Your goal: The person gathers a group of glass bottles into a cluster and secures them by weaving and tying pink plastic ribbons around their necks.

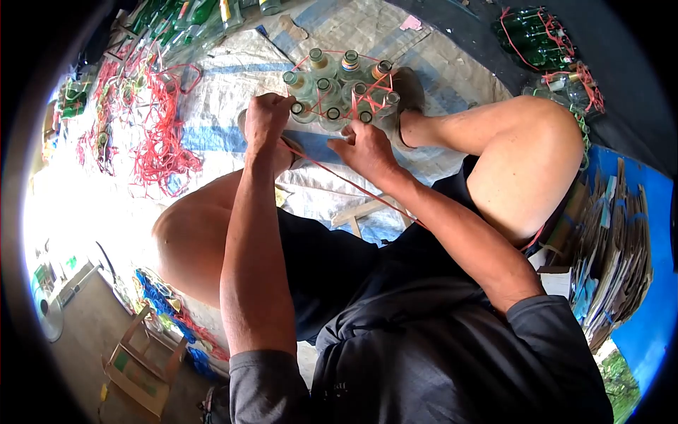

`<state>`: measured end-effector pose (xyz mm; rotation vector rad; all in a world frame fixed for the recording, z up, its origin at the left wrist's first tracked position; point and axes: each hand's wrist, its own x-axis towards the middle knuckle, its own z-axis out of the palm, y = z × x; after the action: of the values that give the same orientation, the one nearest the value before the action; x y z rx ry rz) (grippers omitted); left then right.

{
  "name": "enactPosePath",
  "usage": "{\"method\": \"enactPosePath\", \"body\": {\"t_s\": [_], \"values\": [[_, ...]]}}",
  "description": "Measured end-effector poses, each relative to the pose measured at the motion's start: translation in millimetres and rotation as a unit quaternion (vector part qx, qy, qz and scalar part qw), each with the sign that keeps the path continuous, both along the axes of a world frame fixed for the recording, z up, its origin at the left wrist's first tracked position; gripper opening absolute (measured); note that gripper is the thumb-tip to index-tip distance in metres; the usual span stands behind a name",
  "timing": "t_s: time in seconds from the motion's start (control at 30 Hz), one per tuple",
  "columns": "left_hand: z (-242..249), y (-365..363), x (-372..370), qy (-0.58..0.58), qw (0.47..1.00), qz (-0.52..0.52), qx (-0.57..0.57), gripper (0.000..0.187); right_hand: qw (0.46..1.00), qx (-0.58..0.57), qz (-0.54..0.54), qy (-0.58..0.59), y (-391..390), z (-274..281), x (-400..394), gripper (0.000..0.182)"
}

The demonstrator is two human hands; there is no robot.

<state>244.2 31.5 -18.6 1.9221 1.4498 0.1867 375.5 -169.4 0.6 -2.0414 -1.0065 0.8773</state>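
Several clear glass bottles [323, 67] stand upright in a tight group between the feet, with red string laced around and across their necks. My left hand [267, 116] is closed at the near left corner of the group, its fingertips pinched beside a bottle neck; what they hold is too small to make out. At the near side, my right hand [367, 150] has its fingers closed by a bottle neck, and what is between them is hidden. A long red string [346, 181] runs from near my left wrist, under my right forearm, toward the right thigh.
Tangled red string [159, 116] lies on the sheet at the left. Green bottles [201, 18] lie at the top left, and a tied bundle of green bottles [538, 39] at the top right. Stacked cardboard [614, 240] stands at the right, a wooden stool [145, 360] at the lower left.
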Motion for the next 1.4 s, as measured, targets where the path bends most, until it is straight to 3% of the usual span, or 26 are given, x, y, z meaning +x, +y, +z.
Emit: {"method": "enactPosePath", "body": {"t_s": [0.07, 0.17, 0.4, 0.53, 0.7, 0.77, 0.8, 1.03, 1.23, 1.4], "values": [[-7.7, -0.5, -3.8, -0.023, 1.0, 0.002, -0.002, 0.033, 0.991, -0.036, -0.039, 0.121, 0.9, -13.6, 0.8, 0.048], [-1.6, -2.9, -4.3, -0.052, 0.998, 0.014, -0.045, 0.032, 0.926, -0.077, -0.115, 0.351, 8.1, -5.0, -1.4, 0.048], [-5.4, -7.7, -8.2, -0.134, 0.985, 0.059, -0.095, 0.028, 0.828, 0.002, -0.277, 0.488, 10.2, -2.8, -16.5, 0.059], [-0.6, -10.0, -9.1, -0.139, 0.979, 0.077, -0.124, 0.03, 0.847, -0.051, -0.333, 0.412, 4.9, -14.3, 1.1, 0.061], [0.2, -14.8, -11.3, -0.202, 0.962, 0.084, -0.161, 0.032, 0.942, -0.082, -0.256, 0.202, 4.1, -2.7, 14.1, 0.054], [-0.6, -17.3, -11.6, -0.207, 0.963, 0.089, -0.15, 0.03, 0.983, -0.023, -0.179, -0.046, -2.7, -26.3, 16.6, 0.052], [-0.1, -17.7, -9.9, -0.21, 0.963, 0.091, -0.144, 0.029, 0.976, 0.008, -0.136, -0.171, -2.8, -27.4, 19.0, 0.052], [-1.6, -20.4, -11.3, -0.21, 0.959, 0.108, -0.158, 0.034, 0.97, -0.023, -0.115, -0.213, -0.6, -34.2, 27.3, 0.05], [0.0, -29.0, -11.6, -0.182, 0.968, 0.109, -0.134, 0.035, 0.976, 0.003, -0.132, -0.17, 3.6, -37.2, 38.7, 0.049], [-7.1, -49.9, -7.5, -0.225, 0.948, 0.192, -0.119, 0.034, 0.976, -0.003, -0.099, -0.194, 6.0, -42.5, 53.9, 0.047]]}}
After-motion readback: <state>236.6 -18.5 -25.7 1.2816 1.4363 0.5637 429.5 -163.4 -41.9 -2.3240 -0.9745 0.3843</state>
